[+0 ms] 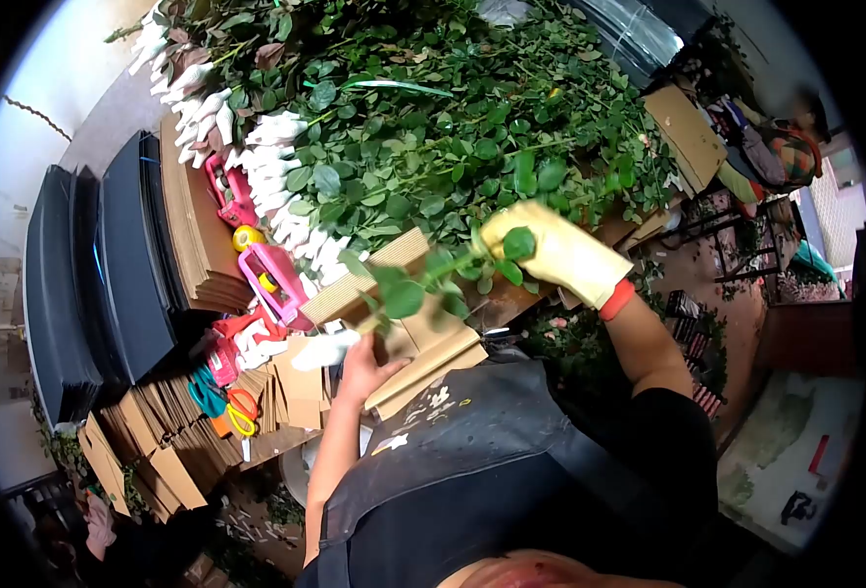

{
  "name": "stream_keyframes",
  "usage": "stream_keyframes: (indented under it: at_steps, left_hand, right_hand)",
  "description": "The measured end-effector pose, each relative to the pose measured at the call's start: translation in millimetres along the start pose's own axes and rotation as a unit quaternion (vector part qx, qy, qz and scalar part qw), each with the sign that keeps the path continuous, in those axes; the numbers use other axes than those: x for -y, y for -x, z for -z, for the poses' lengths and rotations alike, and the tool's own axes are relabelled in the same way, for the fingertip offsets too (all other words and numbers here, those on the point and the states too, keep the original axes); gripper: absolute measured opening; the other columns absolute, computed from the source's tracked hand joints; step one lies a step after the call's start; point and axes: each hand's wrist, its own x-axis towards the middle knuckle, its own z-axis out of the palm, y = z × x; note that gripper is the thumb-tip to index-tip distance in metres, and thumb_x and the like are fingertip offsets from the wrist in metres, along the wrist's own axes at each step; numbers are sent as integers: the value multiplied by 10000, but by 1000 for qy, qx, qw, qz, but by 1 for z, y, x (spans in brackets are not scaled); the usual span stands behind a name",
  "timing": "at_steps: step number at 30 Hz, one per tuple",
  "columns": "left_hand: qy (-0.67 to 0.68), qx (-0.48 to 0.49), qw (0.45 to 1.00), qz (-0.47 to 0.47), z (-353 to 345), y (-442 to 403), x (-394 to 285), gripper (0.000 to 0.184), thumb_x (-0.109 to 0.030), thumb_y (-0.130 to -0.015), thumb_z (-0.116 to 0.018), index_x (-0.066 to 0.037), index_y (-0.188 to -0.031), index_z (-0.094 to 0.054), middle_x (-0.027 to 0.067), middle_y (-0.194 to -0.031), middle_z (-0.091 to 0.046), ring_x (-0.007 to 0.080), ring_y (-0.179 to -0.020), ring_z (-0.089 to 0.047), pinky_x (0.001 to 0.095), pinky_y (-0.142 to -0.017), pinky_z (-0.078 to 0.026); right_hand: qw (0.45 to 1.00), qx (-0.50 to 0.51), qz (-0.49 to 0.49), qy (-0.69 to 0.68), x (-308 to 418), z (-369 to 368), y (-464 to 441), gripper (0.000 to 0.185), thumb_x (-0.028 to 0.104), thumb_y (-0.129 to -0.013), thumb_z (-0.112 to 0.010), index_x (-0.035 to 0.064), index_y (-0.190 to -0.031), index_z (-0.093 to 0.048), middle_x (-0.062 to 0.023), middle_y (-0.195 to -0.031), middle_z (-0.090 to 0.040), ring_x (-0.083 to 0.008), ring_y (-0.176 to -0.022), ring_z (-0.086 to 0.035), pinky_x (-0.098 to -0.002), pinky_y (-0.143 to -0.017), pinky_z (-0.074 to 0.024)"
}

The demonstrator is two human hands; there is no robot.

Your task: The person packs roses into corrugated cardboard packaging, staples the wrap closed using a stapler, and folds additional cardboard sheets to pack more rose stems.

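My right hand (546,250), in a pale yellow glove, is closed round the leafy stem of a rose (404,296) and is blurred by motion. The stem runs down to the left, towards a bud in a white sleeve (325,351). Beside that bud, my bare left hand (362,372) lies on folded cardboard (431,343), thumb spread; its fingertips are close to the stem and some fingers are hidden. Beyond both hands is a large heap of leafy rose stems (472,127), white-sleeved buds (274,162) along its left side.
Two pink tape dispensers (274,284) stand at the left. Orange-handled scissors (243,412) lie near stacked cardboard pieces (173,431). Dark sheets (134,255) lean at the far left. Another person (791,147) is at the upper right, near a dark metal frame (746,245).
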Motion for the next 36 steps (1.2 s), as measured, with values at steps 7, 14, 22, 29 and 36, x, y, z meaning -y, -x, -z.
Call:
stream_keyframes:
  at_steps: [7, 14, 22, 29, 36]
  left_hand:
    - [-35, 7, 998, -44, -5, 3, 11, 624, -352, -764, -918, -111, -1303, -713, 183, -1400, -549, 384, -1300, -524, 454, -1117, -445]
    - [-28, 43, 999, -17, 4, -3, -15, 405, -309, -822, -828, -198, -1208, -784, 238, -1399, -505, 416, -1356, -454, 486, -1134, -417]
    - [-26, 70, 996, -48, 7, -4, -7, 329, -313, -827, -803, -156, -1114, -775, 252, -1423, -491, 442, -1372, -438, 508, -1147, -381]
    - [-2, 35, 998, -55, 1, -1, 2, 316, -308, -808, -873, -137, -1066, -809, 239, -1402, -533, 427, -1356, -466, 500, -1129, -407]
    - [-25, 16, 997, -72, -2, -1, 7, 300, -318, -794, -883, -156, -1039, -823, 213, -1401, -548, 406, -1321, -491, 472, -1108, -421]
  right_hand:
    - [940, 166, -4, 297, -109, -91, 27, 145, 67, -774, -695, 134, -881, -766, -132, -821, -736, -367, -809, -719, -447, -701, -569]
    - [929, -282, 101, 219, -37, -25, -87, 282, 192, -985, -647, 117, -1248, -719, -106, -1162, -747, -268, -1094, -696, -394, -944, -568]
    - [898, -241, -23, 367, -11, 8, -133, 175, 172, -963, -670, 170, -1107, -770, -25, -1349, -687, -195, -1340, -574, -404, -1225, -356]
    - [918, -345, 166, 100, -28, 2, -40, 381, -104, -813, -631, 86, -1117, -758, -54, -1146, -752, -301, -1024, -691, -395, -877, -577]
    - [891, -337, 158, 260, 6, 3, -29, 331, -65, -801, -654, 87, -1063, -787, -116, -1074, -778, -319, -977, -727, -404, -840, -593]
